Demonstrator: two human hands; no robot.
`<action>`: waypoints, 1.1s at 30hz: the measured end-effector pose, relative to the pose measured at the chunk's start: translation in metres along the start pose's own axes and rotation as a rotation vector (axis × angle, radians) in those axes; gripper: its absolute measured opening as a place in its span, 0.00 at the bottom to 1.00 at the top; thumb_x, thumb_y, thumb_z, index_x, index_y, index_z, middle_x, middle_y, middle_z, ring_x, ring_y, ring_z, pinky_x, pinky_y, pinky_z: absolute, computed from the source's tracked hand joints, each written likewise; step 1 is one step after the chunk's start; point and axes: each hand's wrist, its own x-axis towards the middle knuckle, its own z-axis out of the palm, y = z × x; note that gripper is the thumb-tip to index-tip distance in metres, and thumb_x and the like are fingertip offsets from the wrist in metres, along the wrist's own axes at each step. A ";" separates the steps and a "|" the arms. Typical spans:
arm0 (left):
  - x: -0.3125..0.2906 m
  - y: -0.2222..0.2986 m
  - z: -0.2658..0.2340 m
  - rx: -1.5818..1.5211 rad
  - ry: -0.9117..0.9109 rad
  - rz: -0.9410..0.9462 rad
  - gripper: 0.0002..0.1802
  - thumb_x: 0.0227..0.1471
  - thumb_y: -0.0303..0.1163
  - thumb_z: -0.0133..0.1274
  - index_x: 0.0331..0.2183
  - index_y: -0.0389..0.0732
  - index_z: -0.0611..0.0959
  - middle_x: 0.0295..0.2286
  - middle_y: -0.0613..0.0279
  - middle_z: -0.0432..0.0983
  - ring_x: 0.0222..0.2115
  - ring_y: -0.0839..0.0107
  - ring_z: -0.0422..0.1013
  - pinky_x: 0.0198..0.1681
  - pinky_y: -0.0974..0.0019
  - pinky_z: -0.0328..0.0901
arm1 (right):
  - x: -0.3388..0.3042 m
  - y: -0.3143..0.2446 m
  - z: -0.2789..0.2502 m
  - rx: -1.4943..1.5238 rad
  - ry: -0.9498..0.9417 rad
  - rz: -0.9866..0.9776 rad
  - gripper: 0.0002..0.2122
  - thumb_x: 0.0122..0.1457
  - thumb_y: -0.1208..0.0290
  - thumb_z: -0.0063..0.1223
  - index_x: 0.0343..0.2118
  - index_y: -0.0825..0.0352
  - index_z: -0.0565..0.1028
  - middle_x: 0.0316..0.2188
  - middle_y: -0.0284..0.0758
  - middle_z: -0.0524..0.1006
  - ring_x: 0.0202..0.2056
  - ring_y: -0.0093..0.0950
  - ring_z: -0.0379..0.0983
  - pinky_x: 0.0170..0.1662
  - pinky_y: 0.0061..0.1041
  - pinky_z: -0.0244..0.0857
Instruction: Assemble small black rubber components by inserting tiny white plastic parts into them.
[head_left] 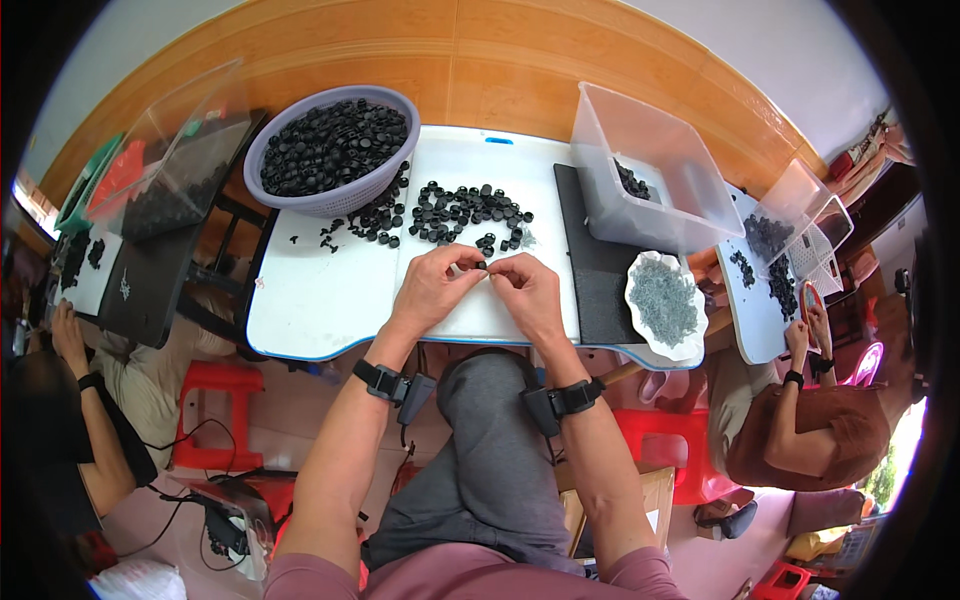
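A small, round, black, plastic-looking cap (481, 265) is pinched in the left hand (435, 287) above the white counter (320, 300), just left of the right hand (528, 291), whose grip cannot be told.

The white table (320, 300) carries black caps (466, 212), a basket (305, 205) (purplish) and a dark mat (602, 290).

mauve short-sleeved shirt (450, 578) | grey trousers (485, 470) | black wrist straps (377, 379) | boxy dark modules (416, 397)

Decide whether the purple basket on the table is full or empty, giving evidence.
Full, or nearly so: black caps lie piled close to the rim of the purple basket.
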 end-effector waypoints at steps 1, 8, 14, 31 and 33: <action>0.000 0.002 -0.001 0.006 0.014 0.004 0.10 0.51 0.29 0.64 0.38 0.40 0.86 0.32 0.59 0.84 0.32 0.68 0.79 0.33 0.67 0.71 | 0.000 -0.002 0.000 0.002 0.002 0.001 0.05 0.55 0.79 0.59 0.35 0.69 0.83 0.27 0.33 0.81 0.25 0.18 0.73 0.30 0.21 0.68; 0.001 0.005 0.000 0.044 0.026 0.040 0.10 0.50 0.29 0.65 0.38 0.41 0.87 0.31 0.62 0.83 0.31 0.70 0.77 0.32 0.68 0.70 | 0.000 -0.003 -0.003 -0.035 -0.004 -0.031 0.06 0.54 0.80 0.60 0.35 0.68 0.84 0.29 0.34 0.81 0.25 0.19 0.73 0.30 0.21 0.67; 0.000 -0.003 0.000 0.043 0.002 0.010 0.11 0.51 0.28 0.64 0.39 0.39 0.86 0.32 0.58 0.84 0.31 0.67 0.80 0.35 0.67 0.72 | -0.001 -0.004 -0.001 0.012 -0.003 -0.064 0.07 0.55 0.81 0.60 0.36 0.67 0.84 0.28 0.34 0.80 0.24 0.18 0.72 0.29 0.20 0.66; 0.004 0.005 -0.003 0.000 0.000 0.114 0.12 0.50 0.28 0.65 0.40 0.45 0.89 0.28 0.65 0.81 0.29 0.72 0.72 0.30 0.68 0.65 | 0.000 0.001 -0.002 -0.002 0.007 -0.063 0.05 0.55 0.79 0.61 0.35 0.68 0.84 0.29 0.33 0.80 0.25 0.18 0.71 0.29 0.20 0.65; 0.002 0.004 -0.003 0.000 -0.002 0.095 0.12 0.50 0.28 0.65 0.40 0.45 0.89 0.28 0.65 0.81 0.29 0.73 0.72 0.30 0.69 0.64 | 0.000 0.003 -0.003 0.132 -0.007 -0.011 0.06 0.55 0.79 0.61 0.35 0.68 0.84 0.29 0.32 0.79 0.25 0.17 0.70 0.29 0.20 0.64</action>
